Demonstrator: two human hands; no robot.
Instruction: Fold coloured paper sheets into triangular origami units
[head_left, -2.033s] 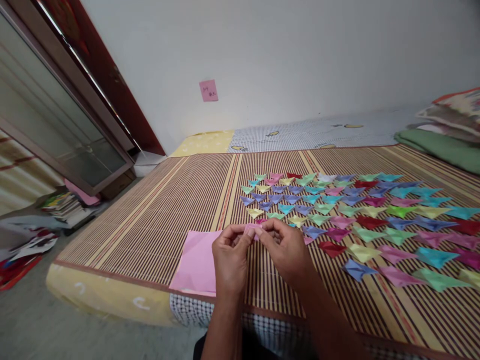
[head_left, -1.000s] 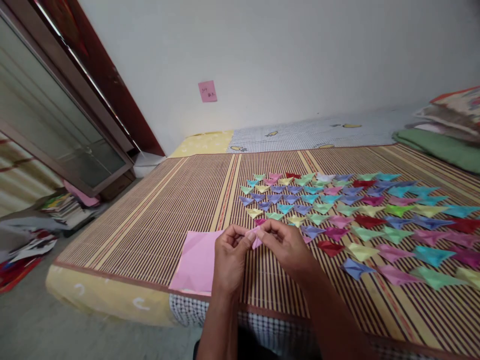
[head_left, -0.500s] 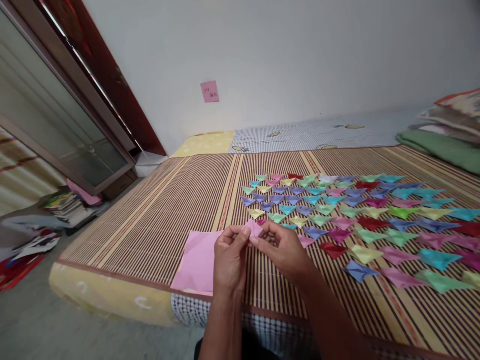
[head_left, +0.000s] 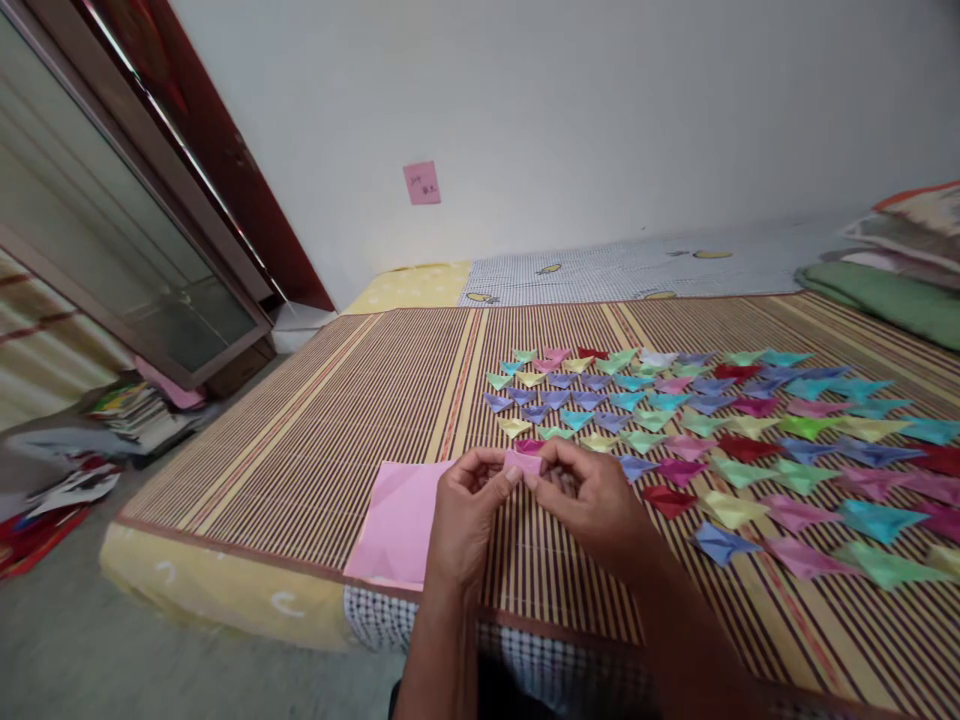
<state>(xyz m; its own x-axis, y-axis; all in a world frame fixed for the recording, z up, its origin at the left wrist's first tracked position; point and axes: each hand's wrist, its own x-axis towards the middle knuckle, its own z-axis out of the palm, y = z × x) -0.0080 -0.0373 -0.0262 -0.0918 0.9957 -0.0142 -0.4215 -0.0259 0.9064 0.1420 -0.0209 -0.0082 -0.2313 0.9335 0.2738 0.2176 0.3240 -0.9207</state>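
Observation:
Between both hands I hold a small piece of folded pink paper (head_left: 523,462) above the striped mat. My left hand (head_left: 466,510) pinches its left side with thumb and fingers. On the right side, my right hand (head_left: 589,495) grips it in the same way, its lower fingers curled out of sight. A stack of square pink paper (head_left: 397,525) lies on the mat, just left of my left hand and partly behind it. Beyond and right of my hands, several rows of folded paper shapes (head_left: 750,447) in many colours lie on the mat.
The striped mat (head_left: 300,430) covers a bed against a white wall. A pink note (head_left: 421,183) is stuck on the wall. Folded green cloth (head_left: 885,300) lies at the far right. Left of the bed are a glass-panelled cabinet door (head_left: 142,200) and piled books (head_left: 142,412).
The pink paper went from a pointed outline to a flatter, rectangular one. Both hands shifted slightly right, and the right hand's fingers moved over the paper's upper right corner.

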